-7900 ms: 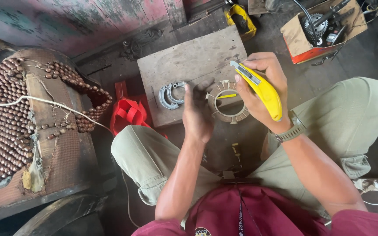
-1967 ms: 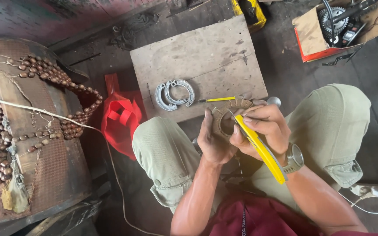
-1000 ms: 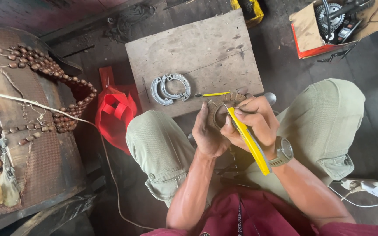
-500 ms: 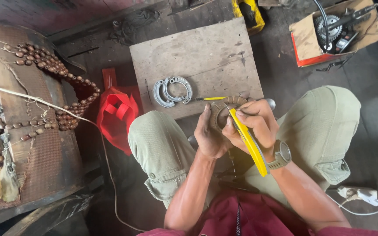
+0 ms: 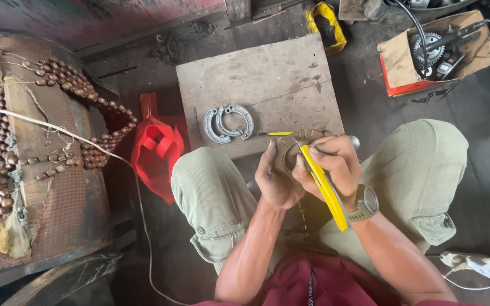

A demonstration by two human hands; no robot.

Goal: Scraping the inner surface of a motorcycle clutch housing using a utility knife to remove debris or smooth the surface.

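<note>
My left hand (image 5: 274, 182) grips a curved brown lining piece (image 5: 288, 148) just in front of my knees. My right hand (image 5: 333, 167) holds a yellow utility knife (image 5: 324, 187), its blade tip set against the inner edge of that piece. A watch is on my right wrist. Further away, on the wooden board (image 5: 267, 79), lie two grey metal brake shoes (image 5: 228, 122) nested together, and a thin yellow-handled tool (image 5: 276, 134) lies beside them, next to my fingers.
A red plastic bag (image 5: 155, 154) sits left of my left knee. A beaded seat mat (image 5: 7, 130) with a white cord covers the left side. A cardboard box with a sprocket and parts (image 5: 433, 50) stands at top right; a white plug (image 5: 465, 262) lies at lower right.
The hands came down from above the board to my lap. In the last second they stay locked on the lining piece and knife, with only the camera view shifting slightly.
</note>
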